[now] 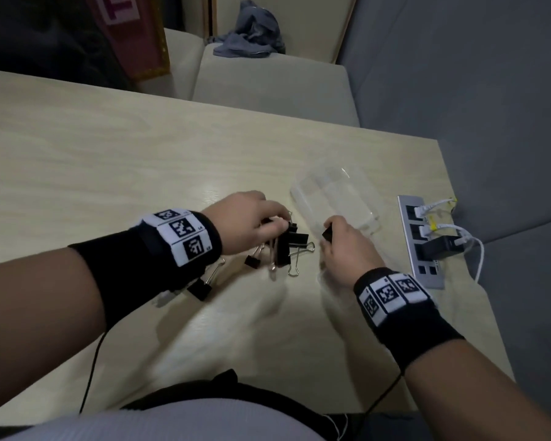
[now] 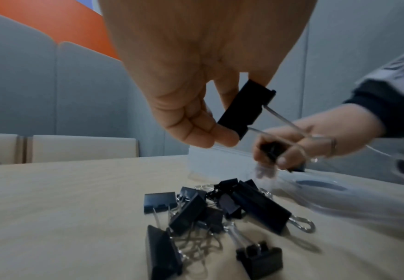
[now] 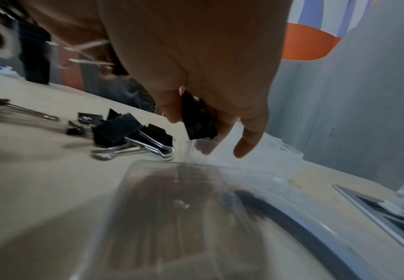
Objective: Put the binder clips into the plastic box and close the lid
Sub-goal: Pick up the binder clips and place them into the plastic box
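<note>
I see the clear, lidless-looking transparent plastic box (image 1: 334,198) lying on the pale wooden table (image 1: 109,160), its walls motion-blurred; I can't tell lid from body. Landmark is the loose pile of black metal binder clips with silver wire handles (image 1: 283,249). The box sits just right of the pile, extending away from me. My left hand (image 1: 245,221) is over the pile, pinching one black clip (image 2: 244,109) by its body between thumb and fingers, lifted clear of the table. My right hand (image 1: 341,246) is right of the pile, above the box's near end, fingers curled round a second black clip (image 3: 196,121). Count: two clips held, one per hand; roughly seven on the table, overlap blocks an exact count; one box.
</note>
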Available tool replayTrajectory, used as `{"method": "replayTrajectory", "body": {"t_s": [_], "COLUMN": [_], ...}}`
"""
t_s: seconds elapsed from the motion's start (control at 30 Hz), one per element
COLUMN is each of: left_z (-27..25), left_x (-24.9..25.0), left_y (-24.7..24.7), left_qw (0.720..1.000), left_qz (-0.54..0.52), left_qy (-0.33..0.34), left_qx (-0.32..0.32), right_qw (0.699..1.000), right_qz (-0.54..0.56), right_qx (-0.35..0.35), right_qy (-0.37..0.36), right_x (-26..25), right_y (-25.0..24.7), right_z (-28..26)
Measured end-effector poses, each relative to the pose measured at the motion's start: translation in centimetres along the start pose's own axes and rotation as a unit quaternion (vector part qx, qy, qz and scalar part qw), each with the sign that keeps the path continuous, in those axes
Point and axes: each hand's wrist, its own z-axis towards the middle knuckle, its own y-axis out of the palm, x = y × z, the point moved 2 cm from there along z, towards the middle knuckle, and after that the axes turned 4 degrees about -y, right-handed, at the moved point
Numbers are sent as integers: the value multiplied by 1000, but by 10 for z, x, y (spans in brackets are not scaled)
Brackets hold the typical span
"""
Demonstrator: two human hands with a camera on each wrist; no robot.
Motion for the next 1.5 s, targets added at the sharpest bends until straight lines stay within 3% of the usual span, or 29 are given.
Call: {"method": "replayTrajectory", "body": {"t_s": [0.13,0.3,0.53,0.77,1.0,1.1,1.23,1.4,1.5], "left_z": [16,42,76,76,62,53,41,27,21], "left_x": [3,17,26,23,15,10,4,-6,-9], "left_y": [-1,11,21,19,17,16,17,15,12], "left_qw": [996,979,987,986,967,965,968,970,975], "left_qz": [-66,-146,17,85,204,208,182,166,163], "left_qy": [-56,-140,-159,-120,-84,-72,-68,-70,-64], "left_qx": [25,25,-21,-73,-131,-145,-156,-164,-137], "right_qw": [998,995,992,990,993,994,999,990,995], "right_qz": [20,95,84,84,51,58,-30,104,81], "right_qx": [-51,7,81,93,94,84,22,87,39], "right_qy": [4,34,50,70,58,41,4,25,34], "right_x": [-1,1,2,1,-1,-5,-18,-26,-28], "right_y": [-2,-9,-7,-4,2,4,9,18,22], "right_z": [-28,-33,-26,-21,-22,-20,-15,-23,-29]}}
